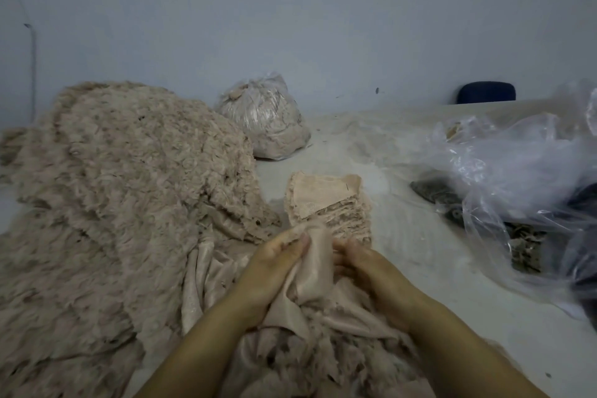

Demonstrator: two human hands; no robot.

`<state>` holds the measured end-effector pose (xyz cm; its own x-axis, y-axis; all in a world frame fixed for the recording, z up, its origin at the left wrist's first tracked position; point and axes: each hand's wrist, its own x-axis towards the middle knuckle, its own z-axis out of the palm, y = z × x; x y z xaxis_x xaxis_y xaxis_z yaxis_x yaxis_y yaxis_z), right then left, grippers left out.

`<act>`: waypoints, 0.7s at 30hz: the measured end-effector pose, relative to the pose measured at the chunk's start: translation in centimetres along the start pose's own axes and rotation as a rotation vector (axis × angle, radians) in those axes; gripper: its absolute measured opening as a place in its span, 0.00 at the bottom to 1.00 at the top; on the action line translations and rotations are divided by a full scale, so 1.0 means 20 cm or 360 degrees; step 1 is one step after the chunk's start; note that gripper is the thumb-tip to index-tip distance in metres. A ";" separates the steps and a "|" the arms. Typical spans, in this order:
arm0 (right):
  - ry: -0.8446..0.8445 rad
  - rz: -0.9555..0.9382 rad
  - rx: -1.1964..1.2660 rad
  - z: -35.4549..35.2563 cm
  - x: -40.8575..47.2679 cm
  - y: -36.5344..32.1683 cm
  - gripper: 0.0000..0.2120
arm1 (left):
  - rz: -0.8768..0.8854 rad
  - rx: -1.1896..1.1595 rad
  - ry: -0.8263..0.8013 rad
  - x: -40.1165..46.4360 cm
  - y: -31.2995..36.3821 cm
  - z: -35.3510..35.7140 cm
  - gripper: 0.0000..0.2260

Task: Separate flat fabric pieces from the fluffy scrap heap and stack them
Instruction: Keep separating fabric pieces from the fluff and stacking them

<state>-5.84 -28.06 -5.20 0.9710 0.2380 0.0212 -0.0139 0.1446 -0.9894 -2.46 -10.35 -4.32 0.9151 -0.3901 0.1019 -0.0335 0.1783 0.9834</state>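
A big heap of beige fluffy scraps (122, 191) covers the left half of the table. A stack of flat beige fabric pieces (326, 203) stands just beyond my hands, near the middle. My left hand (274, 265) and my right hand (365, 265) both grip one flat beige fabric piece (315, 265), held upright between them. My left thumb presses on the piece's top edge. More crumpled fabric and fluff (323, 342) lies under my wrists.
A tied clear bag of beige fluff (265, 119) sits at the back by the wall. Loose clear plastic bags (517, 178) with dark scraps (445, 200) take up the right side. A dark blue chair back (486, 92) shows behind the table (420, 252).
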 end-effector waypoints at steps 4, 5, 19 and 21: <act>0.0340 -0.0099 0.0099 0.08 0.01 0.03 0.17 | 0.0257 0.0391 0.0113 -0.02 -0.01 0.05 0.11; 0.0443 -0.0121 0.0103 0.09 0.01 0.02 0.17 | 0.0295 0.0431 0.0163 -0.01 -0.01 0.05 0.12; 0.0588 0.0151 0.0227 0.04 0.01 0.00 0.17 | 0.0035 0.0045 0.0267 0.01 -0.03 0.03 0.14; 0.0629 0.0143 0.0354 0.07 0.02 0.04 0.14 | 0.0032 0.0021 0.0255 0.01 -0.03 0.03 0.14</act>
<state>-5.91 -26.44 -5.83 0.9795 -0.1195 -0.1624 -0.1109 0.3530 -0.9290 -2.54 -11.13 -4.88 0.9666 -0.2372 0.0976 -0.0569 0.1726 0.9833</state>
